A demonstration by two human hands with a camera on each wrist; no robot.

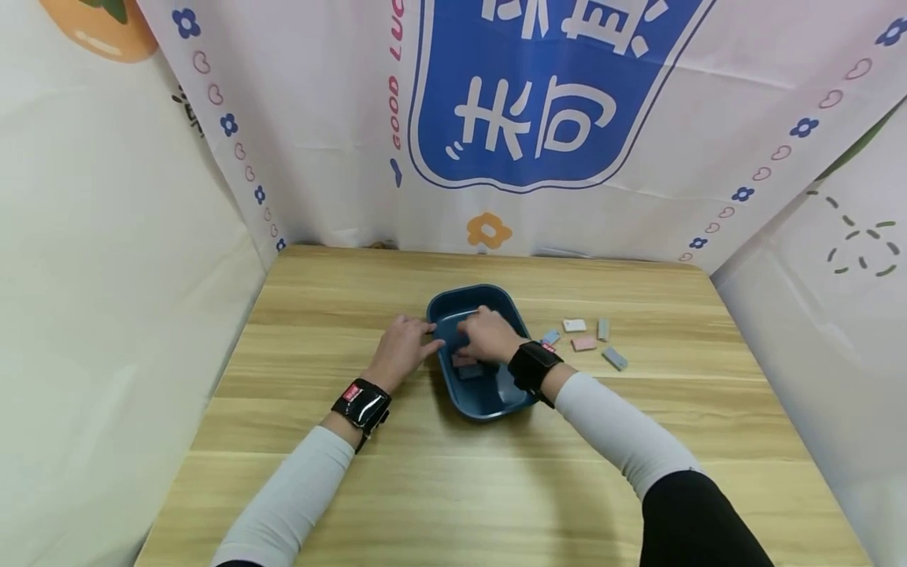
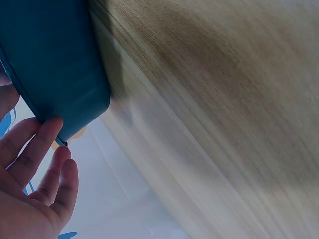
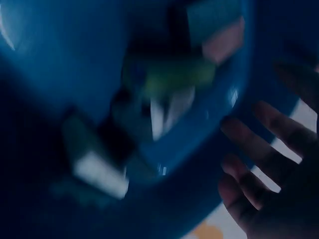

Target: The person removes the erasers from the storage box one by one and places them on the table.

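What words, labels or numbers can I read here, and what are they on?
"GOOD LUC": red letters on the white back cloth, cut off at the top.
White characters on the blue print: stylised, partly cut off, not surely readable.
Red labels on the black wristbands: too small.
Dark writing on the left cloth: too small.
Small blocks: none legible.

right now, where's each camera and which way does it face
Head: on the head, facing forward and down at the blue bin and wood-grain table; left hand, right hand, forearms show.
Left wrist: on that wrist, facing the bin's outer wall; left fingers show.
Right wrist: on that wrist, facing into the bin at blurred blocks; right fingers show.
Head and right wrist share the bin's inside.
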